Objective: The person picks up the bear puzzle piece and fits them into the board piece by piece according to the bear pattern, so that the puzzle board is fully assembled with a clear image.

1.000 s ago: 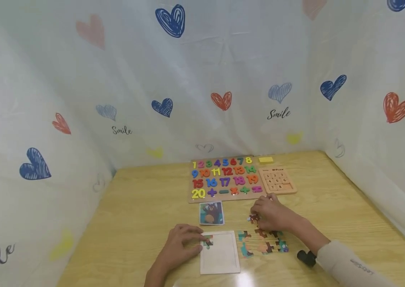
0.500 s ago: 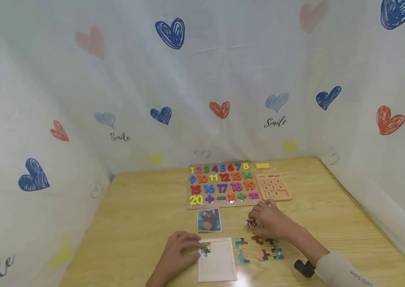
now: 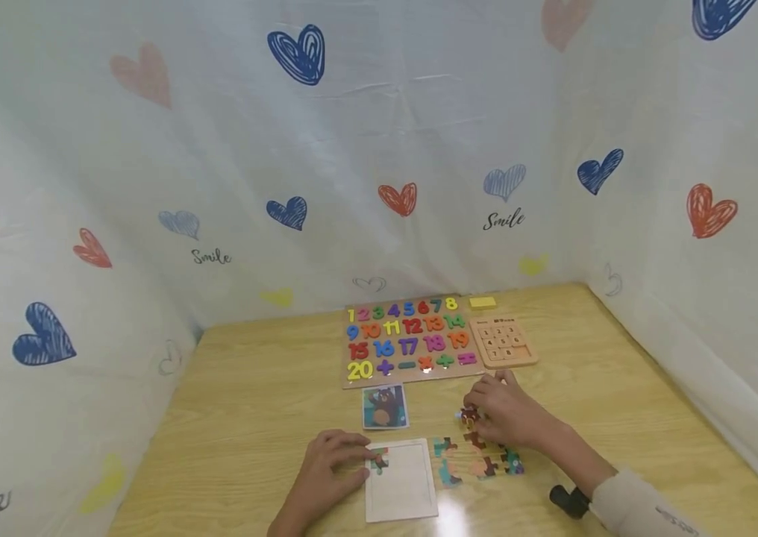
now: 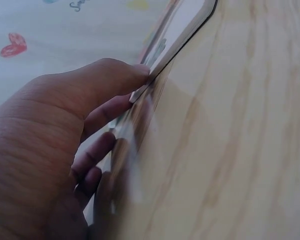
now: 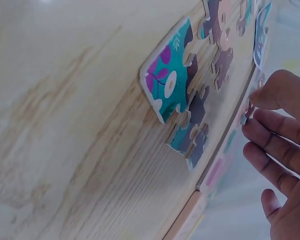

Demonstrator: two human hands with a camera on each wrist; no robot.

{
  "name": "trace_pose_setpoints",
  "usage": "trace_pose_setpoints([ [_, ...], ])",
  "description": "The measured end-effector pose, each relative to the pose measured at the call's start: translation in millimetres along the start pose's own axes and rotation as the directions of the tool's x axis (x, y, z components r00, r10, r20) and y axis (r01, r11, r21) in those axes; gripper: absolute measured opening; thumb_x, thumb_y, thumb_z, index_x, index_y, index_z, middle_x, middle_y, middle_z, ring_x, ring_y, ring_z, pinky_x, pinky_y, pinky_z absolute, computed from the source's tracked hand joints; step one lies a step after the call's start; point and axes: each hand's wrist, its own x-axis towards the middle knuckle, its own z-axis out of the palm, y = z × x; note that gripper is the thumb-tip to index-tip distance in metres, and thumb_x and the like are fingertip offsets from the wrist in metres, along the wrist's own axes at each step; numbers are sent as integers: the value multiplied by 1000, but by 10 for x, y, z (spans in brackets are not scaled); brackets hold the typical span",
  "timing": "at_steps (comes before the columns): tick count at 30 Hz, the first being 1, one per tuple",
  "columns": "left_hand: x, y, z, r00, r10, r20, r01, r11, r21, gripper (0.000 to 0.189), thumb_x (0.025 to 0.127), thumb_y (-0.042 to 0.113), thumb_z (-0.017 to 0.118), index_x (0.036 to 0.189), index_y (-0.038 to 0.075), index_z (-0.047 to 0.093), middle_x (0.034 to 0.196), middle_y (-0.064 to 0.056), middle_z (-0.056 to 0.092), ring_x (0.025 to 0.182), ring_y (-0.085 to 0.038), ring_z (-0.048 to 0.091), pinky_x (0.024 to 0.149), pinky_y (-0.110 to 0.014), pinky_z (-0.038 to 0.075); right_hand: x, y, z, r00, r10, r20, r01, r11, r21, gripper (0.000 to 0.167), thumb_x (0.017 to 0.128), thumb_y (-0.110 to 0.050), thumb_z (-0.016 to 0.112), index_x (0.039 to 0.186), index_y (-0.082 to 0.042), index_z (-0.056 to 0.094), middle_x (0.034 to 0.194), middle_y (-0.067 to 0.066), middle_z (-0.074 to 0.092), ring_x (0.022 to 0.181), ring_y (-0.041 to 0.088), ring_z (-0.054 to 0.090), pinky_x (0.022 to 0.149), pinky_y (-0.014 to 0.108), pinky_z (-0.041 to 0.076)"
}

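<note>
My left hand [image 3: 328,470] rests at the left edge of a white square puzzle tray [image 3: 402,501]. Its index fingertip touches the upper left corner, where one jigsaw piece [image 3: 380,467] lies. In the left wrist view the thumb [image 4: 125,75] meets the tray's edge. My right hand [image 3: 512,412] pinches a small brown jigsaw piece [image 3: 467,417] between thumb and fingers, just beyond the loose pieces. Those loose jigsaw pieces [image 3: 448,471] lie spread to the right of the tray. In the right wrist view a teal corner piece [image 5: 172,75] with purple leaves shows clearly.
Behind the tray lies a bear picture card [image 3: 384,408]. Farther back are a colourful number board [image 3: 409,346], a wooden sliding number puzzle [image 3: 503,341] and a yellow block [image 3: 483,303]. A black object [image 3: 568,501] sits by the right wrist. A heart-printed curtain [image 3: 339,134] surrounds the table.
The head view has shifted slightly. The left hand stays at the tray's corner. The right hand keeps the brown jigsaw piece in nearly the same place, its piece seeming slightly turned.
</note>
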Motion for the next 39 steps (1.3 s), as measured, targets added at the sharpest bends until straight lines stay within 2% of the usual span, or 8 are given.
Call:
trace_pose_setpoints([
  [6, 1, -13, 21, 1000, 0, 14, -1, 1000, 17, 25, 80, 25, 83, 101, 39, 77, 118, 19, 65, 113, -13, 51, 93, -54, 38, -40, 3, -45, 1000, -20, -24, 21, 999, 27, 25, 74, -5, 70, 96, -16, 71, 90, -9, 63, 91, 12, 54, 82, 46, 30],
  [12, -29, -25, -65, 1000, 17, 9, -17, 999, 30, 28, 80, 23, 83, 101, 39, 77, 118, 17, 66, 112, -16, 52, 92, -59, 39, 14, -56, -34, 993, -60, -99, 62, 998, 21, 22, 74, -7, 73, 94, -15, 72, 89, -8, 64, 88, 10, 52, 81, 44, 31],
  [16, -58, -60, -107, 999, 43, -6, -42, 998, 48, 29, 79, 22, 84, 101, 39, 77, 118, 17, 66, 111, -15, 52, 91, -57, 39, 30, -130, -9, 994, -60, -88, 61, 998, 12, 22, 74, -10, 75, 95, -16, 71, 90, -8, 63, 88, 11, 52, 81, 43, 31],
  [21, -18, -70, -51, 998, 57, 7, -58, 998, 29, 25, 84, 26, 81, 104, 39, 76, 121, 16, 65, 114, -16, 51, 93, -56, 37, 44, -147, -76, 997, -41, -67, 38, 998, -41, 23, 74, -15, 80, 96, -16, 71, 92, -7, 64, 91, 13, 53, 81, 44, 32],
  [25, 6, -32, -4, 1000, 26, 14, -26, 1000, -11, 24, 84, 26, 80, 105, 39, 76, 121, 15, 66, 115, -18, 50, 94, -59, 35, 62, -147, -132, 997, -51, -54, 47, 995, -83, 23, 75, -17, 80, 97, -15, 71, 93, -6, 65, 92, 14, 54, 85, 47, 35],
  [29, -10, 0, -3, 1000, 5, 25, -5, 1000, -10, 24, 84, 25, 80, 104, 38, 77, 120, 15, 65, 116, -17, 50, 96, -56, 35, 63, -179, -147, 997, -60, -44, 56, 994, -89, 23, 76, -18, 79, 97, -15, 71, 94, -6, 65, 93, 15, 55, 86, 50, 37],
  [34, 5, 12, -9, 1000, -3, 29, 2, 1000, 13, 22, 85, 28, 79, 104, 38, 76, 122, 16, 65, 116, -15, 49, 94, -51, 36, 64, -207, -137, 988, -124, -92, 114, 987, -110, 25, 72, -20, 83, 93, -15, 71, 87, -6, 65, 86, 14, 53, 83, 47, 36],
  [39, 18, 5, -15, 999, -20, 28, 20, 1000, -7, 20, 85, 29, 78, 103, 36, 77, 121, 16, 65, 116, -15, 49, 95, -53, 35, 92, -249, -127, 980, -171, -104, 159, 981, -111, 21, 72, -17, 80, 90, -16, 70, 84, -8, 64, 83, 13, 50, 82, 47, 35],
])
